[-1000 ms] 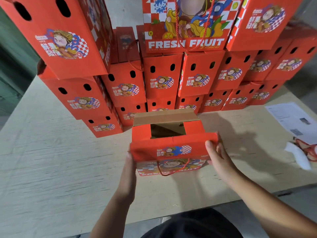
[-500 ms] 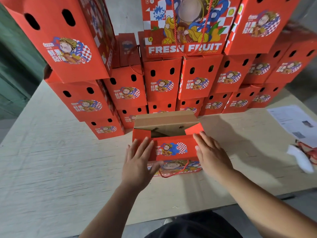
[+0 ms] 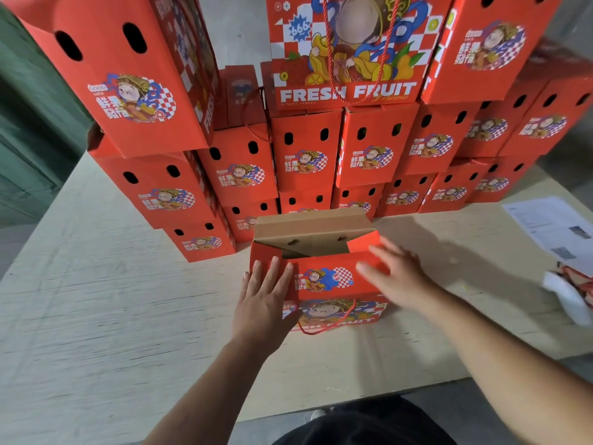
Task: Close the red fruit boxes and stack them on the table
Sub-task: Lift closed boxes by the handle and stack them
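Red fruit box (image 3: 324,277) sits half-closed on the counter (image 3: 96,316) before the stacked boxes (image 3: 305,155); left hand (image 3: 263,303) presses flat-fingered on its front flap, right hand (image 3: 398,277), fingers spread, touches its right edge.

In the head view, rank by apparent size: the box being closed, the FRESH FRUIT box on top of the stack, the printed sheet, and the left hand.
1. FRESH FRUIT box, cropped by the frame's top
2. box being closed
3. printed sheet and left hand: look alike; the hand is nearer the camera, so unranked.
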